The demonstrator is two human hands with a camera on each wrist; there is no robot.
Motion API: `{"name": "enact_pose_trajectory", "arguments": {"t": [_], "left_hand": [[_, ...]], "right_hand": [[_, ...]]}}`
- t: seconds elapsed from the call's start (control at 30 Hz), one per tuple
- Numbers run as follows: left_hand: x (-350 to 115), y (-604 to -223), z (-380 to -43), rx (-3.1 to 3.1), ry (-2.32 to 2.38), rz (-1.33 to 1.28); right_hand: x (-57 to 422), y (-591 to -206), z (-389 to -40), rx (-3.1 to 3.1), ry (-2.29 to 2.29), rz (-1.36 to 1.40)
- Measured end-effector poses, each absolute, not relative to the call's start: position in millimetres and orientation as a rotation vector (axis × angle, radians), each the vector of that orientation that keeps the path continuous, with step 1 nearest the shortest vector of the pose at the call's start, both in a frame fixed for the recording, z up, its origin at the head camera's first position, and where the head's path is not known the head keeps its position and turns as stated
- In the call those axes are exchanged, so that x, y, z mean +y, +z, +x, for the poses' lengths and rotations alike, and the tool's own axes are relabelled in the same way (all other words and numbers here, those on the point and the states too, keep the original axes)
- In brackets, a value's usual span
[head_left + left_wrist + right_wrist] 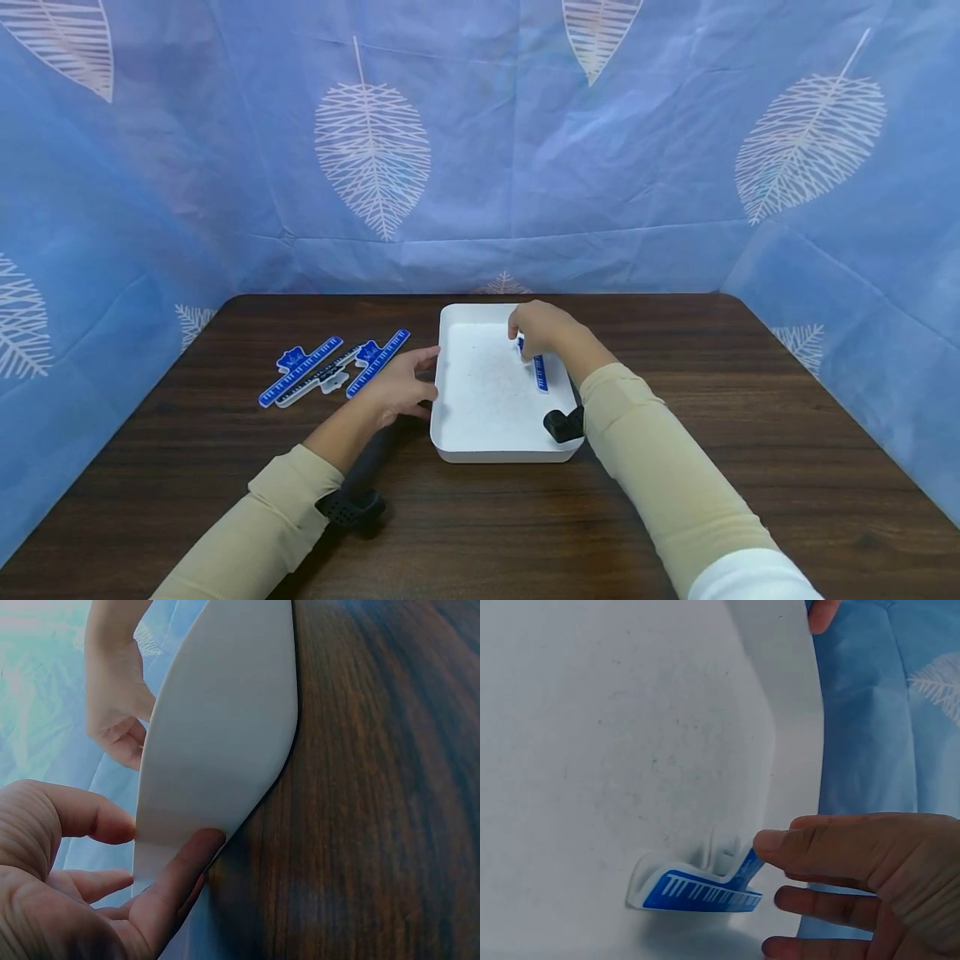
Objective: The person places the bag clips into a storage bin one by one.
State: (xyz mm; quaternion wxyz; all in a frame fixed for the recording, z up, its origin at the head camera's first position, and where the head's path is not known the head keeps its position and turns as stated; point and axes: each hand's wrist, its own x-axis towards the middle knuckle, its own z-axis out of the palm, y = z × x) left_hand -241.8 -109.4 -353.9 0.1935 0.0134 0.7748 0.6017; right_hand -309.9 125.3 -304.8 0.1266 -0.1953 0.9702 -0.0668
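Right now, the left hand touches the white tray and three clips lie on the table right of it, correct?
Not quite: the head view shows the three clips on the table left of the white tray; the left hand does touch it.

- The right hand (551, 329) reaches over the white tray (480, 400), its fingers at the far end of a blue clip (541, 375) inside.
- The left hand (405, 387) touches the tray's left side, fingers spread.
- Left of the tray, two more blue clips (300, 372) flank a black-and-white clip (321, 375) on the dark wooden table (750, 417).
- Beige sleeves (251, 525) cover both forearms.
- Behind hangs blue cloth (480, 167) printed with white leaves (372, 154).
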Motion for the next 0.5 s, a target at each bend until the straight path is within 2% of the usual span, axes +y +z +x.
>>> {"name": "enact_pose_trajectory", "arguments": {"t": [0.5], "left_hand": [[-111.0, -354.8, -240.3, 2.195, 1.659, 0.023]], "right_hand": [[126.1, -289.6, -288.1, 2.782, -0.091, -0.589]]}}
